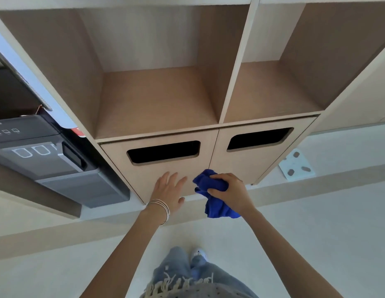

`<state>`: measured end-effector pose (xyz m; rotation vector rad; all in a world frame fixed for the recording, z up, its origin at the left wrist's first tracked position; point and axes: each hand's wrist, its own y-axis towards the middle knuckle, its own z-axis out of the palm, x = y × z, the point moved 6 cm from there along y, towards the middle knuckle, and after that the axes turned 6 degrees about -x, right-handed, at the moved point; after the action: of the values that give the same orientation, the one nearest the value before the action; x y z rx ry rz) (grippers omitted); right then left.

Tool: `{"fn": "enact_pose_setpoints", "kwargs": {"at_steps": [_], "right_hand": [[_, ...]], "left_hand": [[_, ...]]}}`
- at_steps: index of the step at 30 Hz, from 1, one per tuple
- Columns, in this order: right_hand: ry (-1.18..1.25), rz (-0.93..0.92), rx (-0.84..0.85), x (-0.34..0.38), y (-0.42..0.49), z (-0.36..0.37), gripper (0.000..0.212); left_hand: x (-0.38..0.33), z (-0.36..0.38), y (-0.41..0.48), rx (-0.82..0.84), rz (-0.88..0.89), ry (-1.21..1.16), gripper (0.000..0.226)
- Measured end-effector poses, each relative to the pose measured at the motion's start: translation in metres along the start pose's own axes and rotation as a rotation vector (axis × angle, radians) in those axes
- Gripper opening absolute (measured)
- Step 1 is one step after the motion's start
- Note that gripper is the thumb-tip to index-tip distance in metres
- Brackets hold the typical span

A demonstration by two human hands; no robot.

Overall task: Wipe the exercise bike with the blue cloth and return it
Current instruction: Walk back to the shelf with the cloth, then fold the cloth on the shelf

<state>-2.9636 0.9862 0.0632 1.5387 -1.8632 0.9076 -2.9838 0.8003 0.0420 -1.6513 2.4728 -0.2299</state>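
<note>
From the head camera, the exercise bike is nowhere in the frame, and the insides of the two drawers are hidden behind dark handle slots. The right hand (229,191) has its fingers curled tight around the blue cloth (211,186), which bunches out past the knuckles towards the left drawer (165,168) and hangs in a loose tail below the palm; how much cloth is inside the fist cannot be seen. The left hand (169,190) lies flat with fingers spread, fingertips against that drawer's front, just below its slot, with thin bangles (161,209) on the wrist. The right drawer (258,155) sits beyond the right knuckles. Well left of the left hand, a grey machine (58,162) is cut off; its white markings are too blurred to read. A pale plate (297,164) lies on the floor, well right of the right hand.
</note>
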Motion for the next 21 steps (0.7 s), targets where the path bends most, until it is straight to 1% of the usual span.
{"fn": "enact_pose_setpoints", "kwargs": {"at_steps": [7,16,18,21], "right_hand": [[-0.019,-0.06,0.042,0.014,0.05,0.001,0.037],[0.008,-0.136,0.042,0.06,0.126,0.013,0.038],[0.025,-0.154,0.03,0.073,0.146,0.013,0.038],[-0.012,-0.186,0.022,0.096,0.179,0.014,0.038]], "left_hand": [[0.022,-0.014,0.033,-0.027,-0.082,-0.033,0.064],[0.071,-0.041,0.1,-0.091,-0.079,-0.021,0.066],[0.082,-0.053,0.12,-0.112,-0.068,-0.028,0.064],[0.099,-0.072,0.147,-0.163,-0.054,-0.064,0.058]]}}
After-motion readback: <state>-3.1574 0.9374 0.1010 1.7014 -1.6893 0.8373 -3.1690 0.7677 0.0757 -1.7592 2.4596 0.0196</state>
